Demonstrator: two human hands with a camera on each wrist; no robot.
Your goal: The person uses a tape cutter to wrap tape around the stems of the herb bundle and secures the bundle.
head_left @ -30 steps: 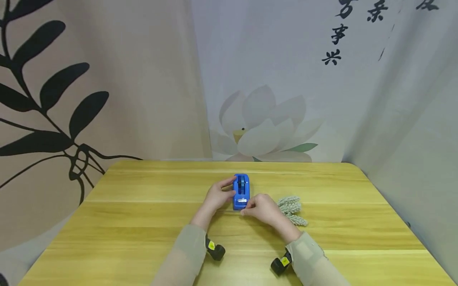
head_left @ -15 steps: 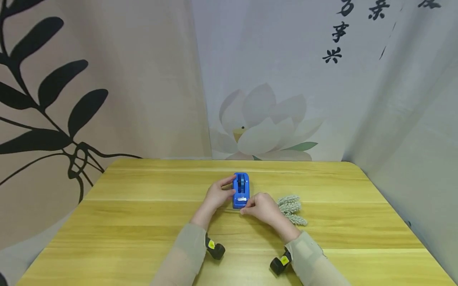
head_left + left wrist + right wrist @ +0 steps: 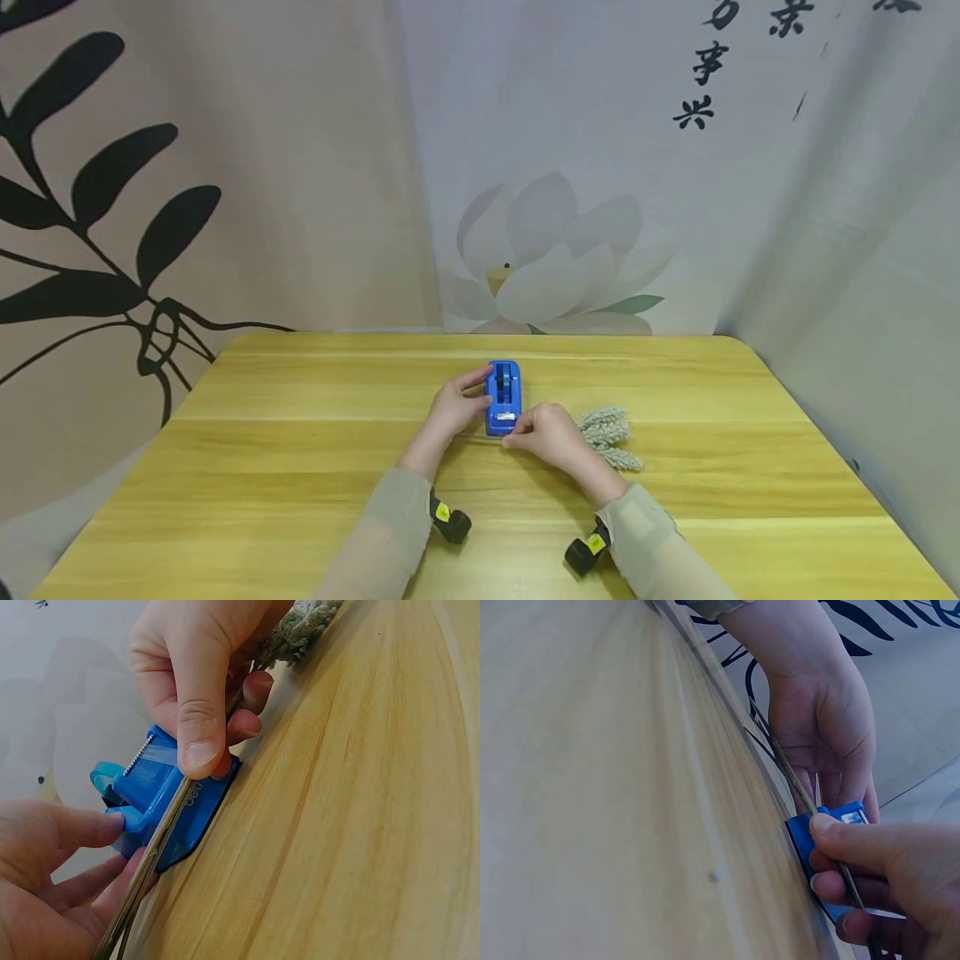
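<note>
A blue tape dispenser [image 3: 504, 398] stands at the middle of the yellow wooden table [image 3: 285, 467]. My left hand [image 3: 474, 398] grips its left side, thumb and fingers curled round the body [image 3: 161, 802]. My right hand [image 3: 519, 437] is at the dispenser's near end. It pinches thin stems [image 3: 150, 862] of a bunch of grey-green fuzzy sprigs [image 3: 609, 435], and its thumb [image 3: 199, 742] presses down beside the toothed cutter, where clear tape shows. The stems [image 3: 795, 784] run across the dispenser [image 3: 817, 825] toward my left palm [image 3: 821, 735].
Black wrist cameras with yellow labels sit on both sleeves [image 3: 452, 525] [image 3: 587, 554]. Printed cloth hangs close behind the table's far edge [image 3: 525, 250] and along its right side [image 3: 862, 333]. Bare tabletop spreads to the left and right of my hands.
</note>
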